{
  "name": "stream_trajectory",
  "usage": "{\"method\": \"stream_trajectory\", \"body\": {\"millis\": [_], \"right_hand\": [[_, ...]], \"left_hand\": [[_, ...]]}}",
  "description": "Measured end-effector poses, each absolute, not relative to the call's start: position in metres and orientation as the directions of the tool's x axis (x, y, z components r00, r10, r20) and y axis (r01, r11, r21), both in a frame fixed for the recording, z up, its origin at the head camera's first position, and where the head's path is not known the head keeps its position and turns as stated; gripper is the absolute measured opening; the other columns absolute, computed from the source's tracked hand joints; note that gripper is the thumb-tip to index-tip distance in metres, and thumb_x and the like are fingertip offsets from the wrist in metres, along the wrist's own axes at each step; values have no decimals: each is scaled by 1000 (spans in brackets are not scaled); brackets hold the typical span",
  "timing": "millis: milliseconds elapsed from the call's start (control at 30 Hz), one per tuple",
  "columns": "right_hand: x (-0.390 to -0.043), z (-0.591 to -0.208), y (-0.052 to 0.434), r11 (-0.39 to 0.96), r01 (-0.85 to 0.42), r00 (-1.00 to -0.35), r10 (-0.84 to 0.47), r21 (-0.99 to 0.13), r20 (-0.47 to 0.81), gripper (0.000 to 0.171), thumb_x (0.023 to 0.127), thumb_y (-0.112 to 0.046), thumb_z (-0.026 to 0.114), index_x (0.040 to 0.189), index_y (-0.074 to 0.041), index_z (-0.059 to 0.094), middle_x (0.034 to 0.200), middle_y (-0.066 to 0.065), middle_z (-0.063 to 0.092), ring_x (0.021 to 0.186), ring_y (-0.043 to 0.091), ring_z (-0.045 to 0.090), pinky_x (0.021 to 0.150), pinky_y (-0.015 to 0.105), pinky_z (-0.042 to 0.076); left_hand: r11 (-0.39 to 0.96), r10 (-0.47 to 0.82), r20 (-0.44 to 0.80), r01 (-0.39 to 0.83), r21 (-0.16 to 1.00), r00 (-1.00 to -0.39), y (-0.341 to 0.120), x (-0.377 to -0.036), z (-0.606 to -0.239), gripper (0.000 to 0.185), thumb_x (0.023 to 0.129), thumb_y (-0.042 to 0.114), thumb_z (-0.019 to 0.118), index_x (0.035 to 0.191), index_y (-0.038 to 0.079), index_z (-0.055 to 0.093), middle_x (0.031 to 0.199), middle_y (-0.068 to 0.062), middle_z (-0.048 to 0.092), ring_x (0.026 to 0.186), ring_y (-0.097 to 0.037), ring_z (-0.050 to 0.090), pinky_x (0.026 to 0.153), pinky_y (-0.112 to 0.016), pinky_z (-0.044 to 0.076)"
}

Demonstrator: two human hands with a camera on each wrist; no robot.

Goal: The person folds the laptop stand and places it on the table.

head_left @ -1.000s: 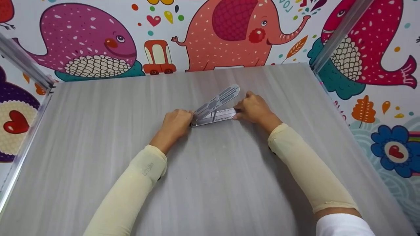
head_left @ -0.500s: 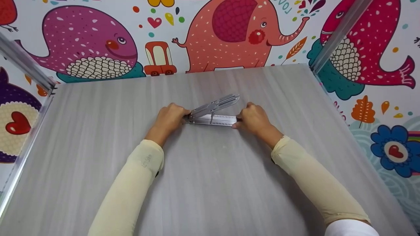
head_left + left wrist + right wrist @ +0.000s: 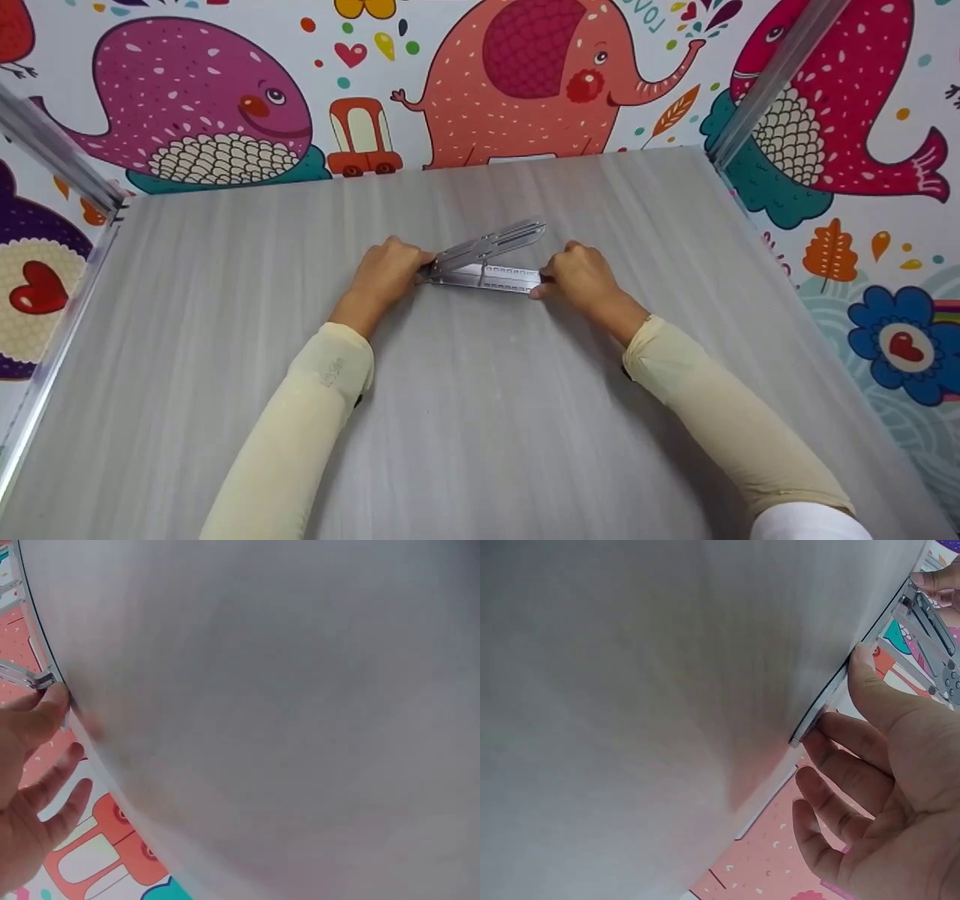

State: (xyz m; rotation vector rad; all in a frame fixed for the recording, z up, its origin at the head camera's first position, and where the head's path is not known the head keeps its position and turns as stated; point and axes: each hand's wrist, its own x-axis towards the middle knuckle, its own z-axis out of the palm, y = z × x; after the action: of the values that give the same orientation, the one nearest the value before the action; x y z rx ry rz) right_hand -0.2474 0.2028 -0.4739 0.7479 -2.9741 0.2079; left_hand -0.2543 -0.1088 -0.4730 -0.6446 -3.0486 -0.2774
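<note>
Stand [image 3: 487, 259] unmoved since before, both grips.

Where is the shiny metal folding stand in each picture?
Head: the metal folding stand lies mid-table, between the left hand and the right hand.
Left wrist: only its hinged end shows at the left edge, by the thumb.
Right wrist: its base edge sits at the thumb, with the raised arm at top right.
Shared landmark: the grey table.
</note>
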Motion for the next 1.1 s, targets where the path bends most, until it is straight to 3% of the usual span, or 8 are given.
{"method": "stream_trajectory", "body": {"millis": [333, 467, 567, 667, 900, 1100], "right_hand": [[-255, -467, 206, 878, -411, -905, -425, -247, -5, 41, 79, -41, 87, 106, -11, 82, 95, 6, 80, 75, 20, 64, 73, 39, 55], [-257, -468, 209, 872, -410, -902, -431, -268, -23, 45, 78, -42, 88, 110, -12, 81, 96, 6, 80, 77, 20, 63, 75, 39, 54], [-259, -467, 212, 863, -410, -898, -438, -296, -34, 45, 78, -41, 88, 111, -13, 81, 98, 6, 80, 80, 20, 65, 76, 40, 53], [-262, -463, 216, 847, -417, -891, -453, -330, -34, 42, 79, -40, 88, 110, -13, 81, 102, 5, 80, 88, 21, 70, 81, 42, 54], [-272, -465, 225, 796, -375, -885, -460, -475, -73, 53, 79, -34, 89, 123, -7, 74, 110, 10, 78, 88, 23, 69, 78, 38, 56], [-278, -467, 230, 775, -399, -846, -517, -491, -129, 52, 77, -28, 91, 123, -11, 75, 110, 9, 78, 92, 23, 69, 83, 41, 57]], "left_hand": [[901, 411, 2, 407, 148, -911, -97, -259, -464, 22, 96, 1, 64, 111, 7, 78, 101, -14, 78, 86, -29, 69, 85, -46, 58], [907, 386, -74, 364, 213, -920, -92, -259, -458, 24, 93, 1, 68, 115, 5, 76, 100, -13, 76, 84, -27, 63, 86, -44, 55], [910, 376, -89, 349, 225, -922, -88, -259, -454, 25, 89, 5, 72, 114, 5, 75, 99, -12, 75, 85, -28, 63, 89, -50, 53], [906, 374, -66, 349, 238, -925, -82, -257, -450, 27, 87, 11, 75, 114, 6, 74, 101, -11, 75, 89, -29, 65, 91, -54, 52], [878, 345, 7, 325, 351, -939, -63, -244, -443, 41, 92, 15, 75, 132, 9, 68, 117, -13, 71, 103, -26, 66, 98, -43, 54], [865, 291, 121, 315, 391, -949, -51, -233, -450, 41, 93, 6, 70, 134, 8, 66, 116, -18, 70, 105, -33, 69, 92, -46, 56]]}}
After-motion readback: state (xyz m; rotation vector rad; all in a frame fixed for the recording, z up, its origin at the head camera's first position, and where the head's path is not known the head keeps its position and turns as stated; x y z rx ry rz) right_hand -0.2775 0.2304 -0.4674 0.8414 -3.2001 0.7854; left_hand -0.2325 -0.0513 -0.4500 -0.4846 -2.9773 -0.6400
